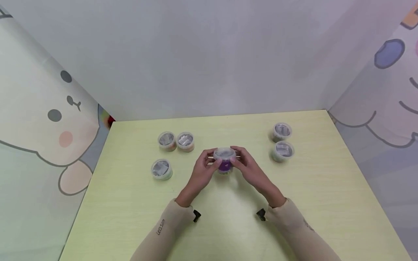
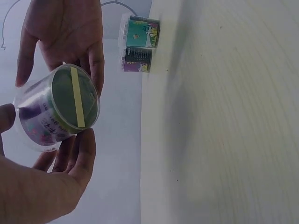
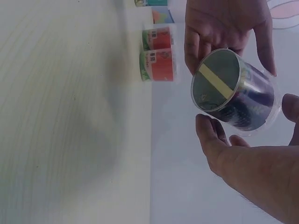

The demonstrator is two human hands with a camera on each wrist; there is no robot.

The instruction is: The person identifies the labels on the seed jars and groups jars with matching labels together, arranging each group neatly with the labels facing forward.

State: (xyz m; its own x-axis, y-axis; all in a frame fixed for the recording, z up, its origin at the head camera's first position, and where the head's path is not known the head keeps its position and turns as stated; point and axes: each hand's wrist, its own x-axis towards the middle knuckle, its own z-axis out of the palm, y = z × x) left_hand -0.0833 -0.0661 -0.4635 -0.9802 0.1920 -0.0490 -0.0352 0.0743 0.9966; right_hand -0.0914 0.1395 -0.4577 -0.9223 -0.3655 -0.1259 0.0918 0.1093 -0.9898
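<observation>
A small clear plastic tub (image 1: 224,165) with a lid and a purple printed label is held between both hands, raised above the table. My left hand (image 1: 203,171) grips its left side, thumb toward me and fingers around behind. The right hand (image 1: 253,173) grips the opposite side in the same way. Seen from below in the left wrist view, the tub (image 2: 74,98) is tilted and shows a dark green base with a yellow strip across it. In the right wrist view, the fingers (image 3: 212,137) curve around near the base of the tub (image 3: 217,77).
On the pale wooden table (image 1: 222,224), two lidded tubs (image 1: 167,141) stand side by side at the back left, with another tub (image 1: 161,169) nearer. Two more tubs (image 1: 282,151) stand at the right. Behind the table rises a plain pale wall (image 1: 215,61).
</observation>
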